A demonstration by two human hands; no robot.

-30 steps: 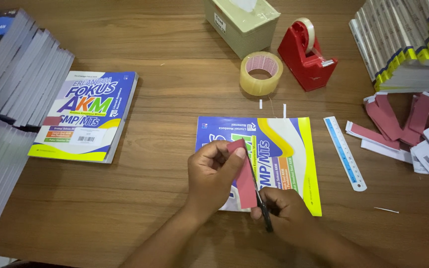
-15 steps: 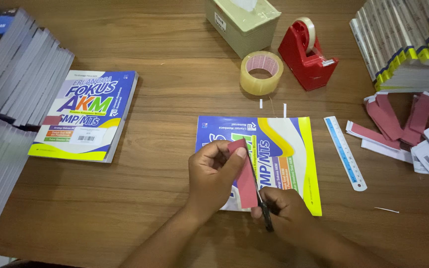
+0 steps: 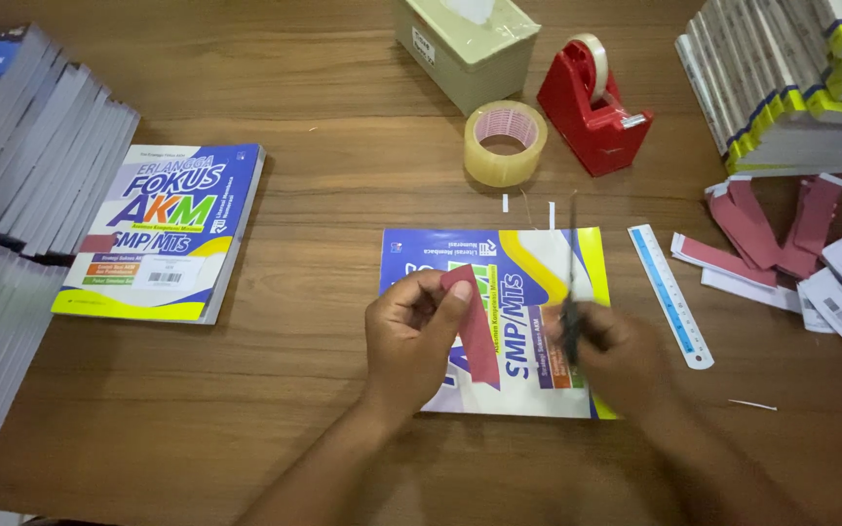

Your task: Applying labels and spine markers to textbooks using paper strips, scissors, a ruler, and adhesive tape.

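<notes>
Red paper strip point(image 3: 475, 331) pinched in closed left hand point(image 3: 409, 336), lying over colourful workbook point(image 3: 528, 292) at table centre, right hand point(image 3: 616, 356) blurred, shifted rightward from a second before, fingers curled round dark scissors point(image 3: 571, 312) now pointing up, blue ruler point(image 3: 669, 292) just beside.

A dull red paper strip point(image 3: 475, 326), long and narrow, is pinched at its upper end and hangs slanting over a colourful workbook point(image 3: 518, 292) lying flat and upside down to the viewer on the wooden table, beside a thin dark blurred tool point(image 3: 571, 312) held upright
</notes>
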